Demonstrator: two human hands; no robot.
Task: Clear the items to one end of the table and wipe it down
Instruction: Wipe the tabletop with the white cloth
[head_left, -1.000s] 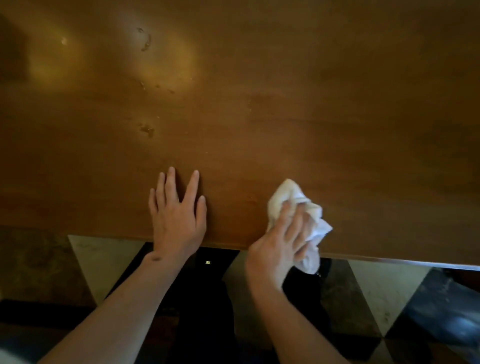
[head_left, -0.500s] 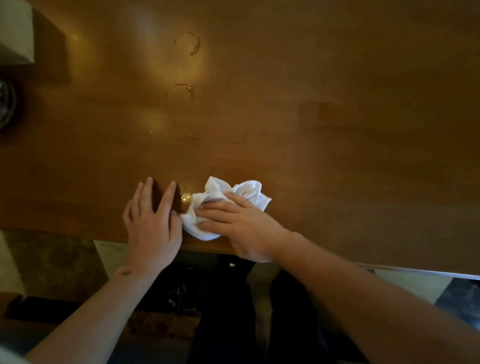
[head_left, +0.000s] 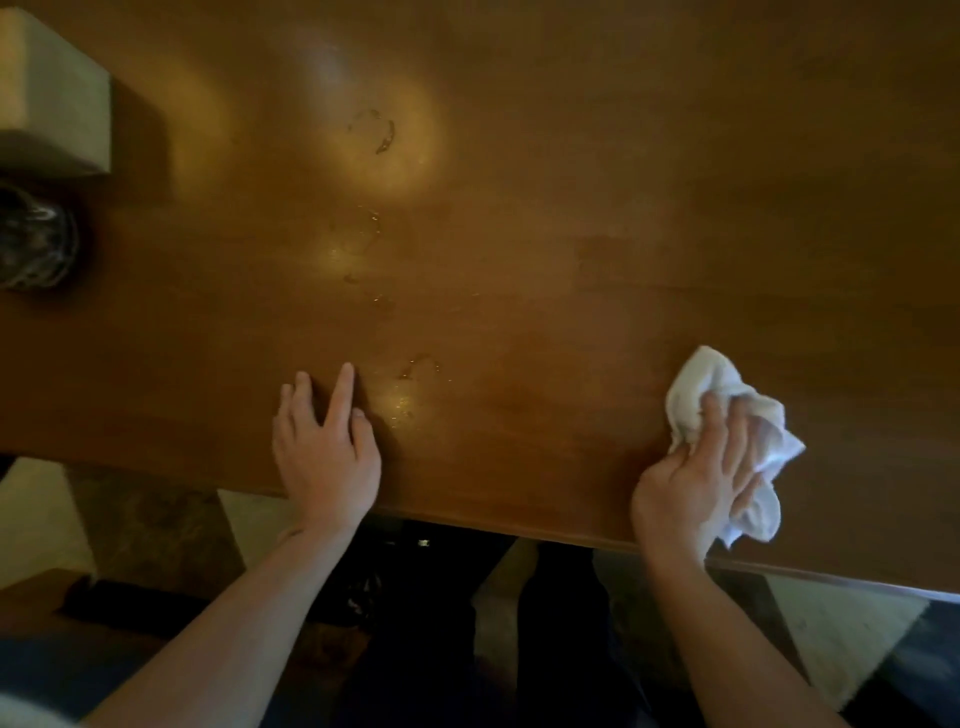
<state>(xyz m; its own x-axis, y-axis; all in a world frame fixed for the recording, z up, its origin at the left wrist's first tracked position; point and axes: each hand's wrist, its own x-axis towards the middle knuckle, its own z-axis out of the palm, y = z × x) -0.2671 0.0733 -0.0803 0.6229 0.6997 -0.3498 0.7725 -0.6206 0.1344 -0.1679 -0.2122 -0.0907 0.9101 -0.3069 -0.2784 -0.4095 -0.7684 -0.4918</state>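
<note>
A glossy brown wooden table (head_left: 571, 208) fills the view. My right hand (head_left: 696, 483) presses a crumpled white cloth (head_left: 727, 395) onto the table near its front edge, at the right. My left hand (head_left: 324, 452) lies flat on the wood near the front edge, fingers apart, holding nothing. Between the hands the surface looks smeared and damp. Wet ring marks (head_left: 374, 130) and droplets (head_left: 410, 374) run in a line from the table's middle toward my left hand.
At the far left stand a pale boxy object (head_left: 52, 93) and a round dark glassy item (head_left: 31, 244). Below the table's front edge lies a tiled floor (head_left: 841, 634) with light and dark patches.
My right hand has swept the cloth from beside my left hand to the right along the front edge. The left hand has stayed flat on the table. The view has shifted left.
</note>
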